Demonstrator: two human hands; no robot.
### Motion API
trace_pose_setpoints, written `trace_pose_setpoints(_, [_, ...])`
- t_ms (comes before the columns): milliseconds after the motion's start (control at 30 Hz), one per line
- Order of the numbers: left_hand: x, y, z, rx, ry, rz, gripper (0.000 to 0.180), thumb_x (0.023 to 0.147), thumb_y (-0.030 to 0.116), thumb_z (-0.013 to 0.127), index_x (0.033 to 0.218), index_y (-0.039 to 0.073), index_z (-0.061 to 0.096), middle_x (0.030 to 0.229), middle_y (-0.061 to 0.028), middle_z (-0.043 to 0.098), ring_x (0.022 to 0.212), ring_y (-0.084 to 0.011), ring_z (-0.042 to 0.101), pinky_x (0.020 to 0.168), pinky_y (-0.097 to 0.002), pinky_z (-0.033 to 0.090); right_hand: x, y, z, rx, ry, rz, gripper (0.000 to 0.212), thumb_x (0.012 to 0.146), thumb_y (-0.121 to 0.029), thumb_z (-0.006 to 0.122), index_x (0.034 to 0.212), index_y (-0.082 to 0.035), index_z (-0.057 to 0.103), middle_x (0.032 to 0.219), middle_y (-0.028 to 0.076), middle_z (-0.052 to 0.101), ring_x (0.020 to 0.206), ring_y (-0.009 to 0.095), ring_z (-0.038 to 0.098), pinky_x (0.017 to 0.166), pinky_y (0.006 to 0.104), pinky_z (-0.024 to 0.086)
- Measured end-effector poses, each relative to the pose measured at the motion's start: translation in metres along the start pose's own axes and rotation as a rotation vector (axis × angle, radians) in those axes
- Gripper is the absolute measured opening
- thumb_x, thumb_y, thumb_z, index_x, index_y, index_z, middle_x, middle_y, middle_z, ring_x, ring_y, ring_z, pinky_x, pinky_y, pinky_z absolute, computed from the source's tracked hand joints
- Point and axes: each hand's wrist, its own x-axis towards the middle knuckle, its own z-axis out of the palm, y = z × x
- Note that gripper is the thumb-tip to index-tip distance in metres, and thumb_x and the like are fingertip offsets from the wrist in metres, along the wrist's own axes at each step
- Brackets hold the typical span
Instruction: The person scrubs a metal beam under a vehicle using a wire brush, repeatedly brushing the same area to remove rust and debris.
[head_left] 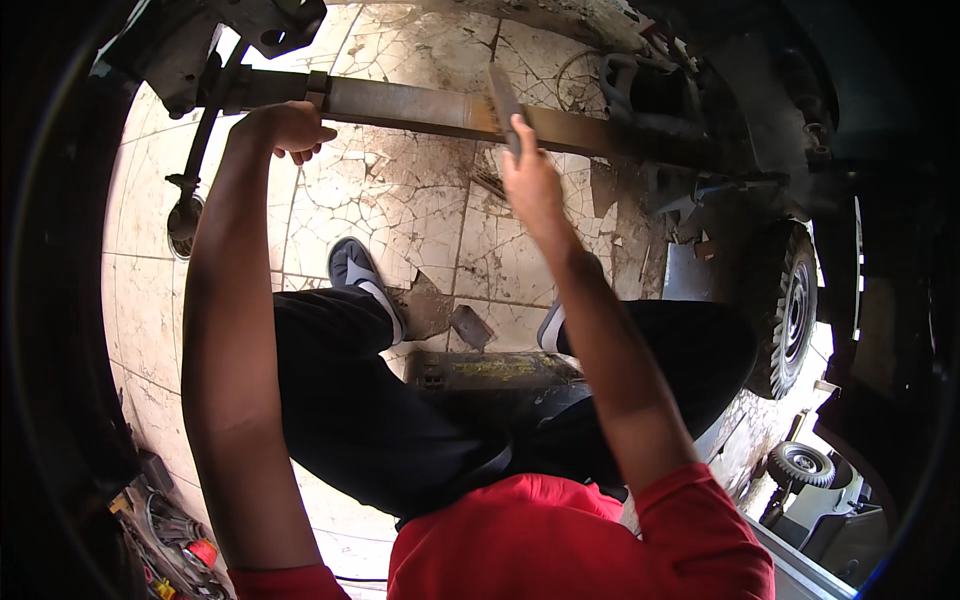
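Note:
A long metal beam runs across the far side, bare grey toward the left and rusty brown toward the right. In my right hand is a narrow brown tool that looks like a wire brush, blurred by motion. It slants across the rusty stretch of the beam, my fingers wrapped round its dark handle. Against the beam's near edge, beside a dark clamp band, lies my left hand. Its fingers curl under and its thumb points right; the palm is hidden, so whatever it may hold cannot be seen.
Dark vehicle parts, including a metal bracket and a rod, frame the upper left. A tyre stands at the right. Cracked tiles cover the floor, with a broken piece between my feet. Tools and cables lie lower left.

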Motion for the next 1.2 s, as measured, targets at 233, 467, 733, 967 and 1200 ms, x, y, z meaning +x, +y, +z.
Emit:
trace_pose_setpoints(233, [0.002,0.015,-0.011,0.02,-0.006,0.011,0.041,0.099,0.04,0.047,0.102,0.004,0.066,0.098,-0.0077,0.074,0.091,-0.0181,0.072,0.077,-0.0377,0.057,0.006,0.128,-0.052,-0.07,0.394,0.025,0.054,0.095,-0.013,0.057,0.145,-0.02,0.036,0.115,0.026,0.064,0.1,0.042,0.066,0.079,0.0464,0.056])
trace_pose_setpoints(467, [-0.003,0.009,-0.008,0.023,-0.021,-0.022,0.045,0.101,0.042,0.044,0.107,0.004,0.067,0.104,-0.0073,0.074,0.096,-0.0183,0.072,0.081,-0.0373,0.056,-0.012,-0.064,0.039,0.141,-0.098,0.035,0.052,0.1,-0.022,0.051,0.148,-0.025,0.032,0.095,0.019,0.065,0.062,0.02,0.063,0.05,0.0305,0.053])
trace_pose_setpoints(733, [-0.005,-0.002,-0.005,0.024,-0.026,-0.002,0.047,0.101,0.044,0.044,0.106,0.004,0.068,0.103,-0.0076,0.074,0.096,-0.0191,0.072,0.08,-0.0368,0.057,-0.003,0.05,-0.015,-0.103,0.06,-0.018,0.061,0.095,-0.017,0.059,0.149,-0.022,0.03,0.096,0.024,0.064,0.076,0.035,0.069,0.065,0.0462,0.055])
trace_pose_setpoints(967, [-0.008,-0.007,-0.001,-0.003,0.001,0.014,0.048,0.101,0.044,0.044,0.102,0.002,0.067,0.098,-0.0089,0.074,0.092,-0.0187,0.072,0.076,-0.0356,0.058,0.001,0.072,-0.019,0.032,0.206,0.26,0.053,0.097,-0.018,0.054,0.146,-0.019,0.032,0.089,0.02,0.07,0.075,0.035,0.07,0.063,0.046,0.055])
trace_pose_setpoints(1200, [-0.01,0.001,-0.013,-0.019,0.011,-0.019,0.047,0.101,0.045,0.044,0.106,0.006,0.068,0.103,-0.0069,0.074,0.095,-0.018,0.071,0.08,-0.0366,0.056,0.011,-0.126,0.083,0.134,0.121,-0.239,0.058,0.098,-0.02,0.056,0.147,-0.015,0.027,0.09,0.026,0.066,0.073,0.033,0.07,0.052,0.0388,0.058])
